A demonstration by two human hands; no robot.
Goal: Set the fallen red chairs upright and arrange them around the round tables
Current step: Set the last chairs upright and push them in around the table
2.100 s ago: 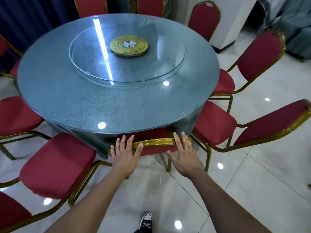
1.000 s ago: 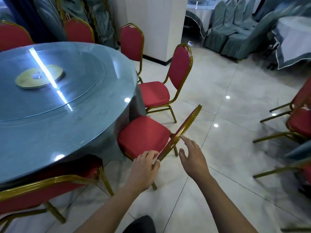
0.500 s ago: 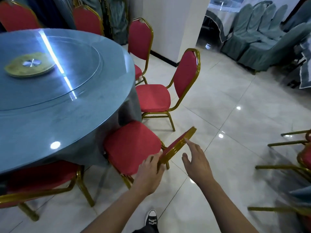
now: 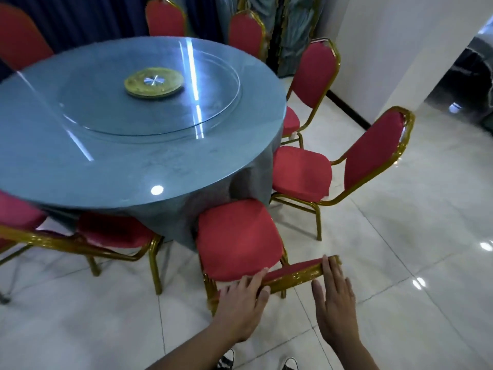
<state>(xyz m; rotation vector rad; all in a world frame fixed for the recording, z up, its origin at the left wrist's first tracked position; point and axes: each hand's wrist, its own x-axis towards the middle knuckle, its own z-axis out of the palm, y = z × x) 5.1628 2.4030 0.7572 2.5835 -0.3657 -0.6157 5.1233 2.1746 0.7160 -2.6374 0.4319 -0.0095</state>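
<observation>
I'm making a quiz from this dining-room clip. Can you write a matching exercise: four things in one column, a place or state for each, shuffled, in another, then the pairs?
Things:
1. left hand
2. right hand
3. gold disc
4. nearest chair

Places or states:
A. at the middle of the glass turntable
B. fingers curled over the gold top rail
C. seat pushed up to the tablecloth
D. fingers straight, resting flat on the rail's right end

Pairs: 1-B, 2-D, 3-A, 4-C

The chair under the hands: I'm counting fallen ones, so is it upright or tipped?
Upright. The chair has its seat level, facing the table, and both hands rest on its backrest top.
</observation>
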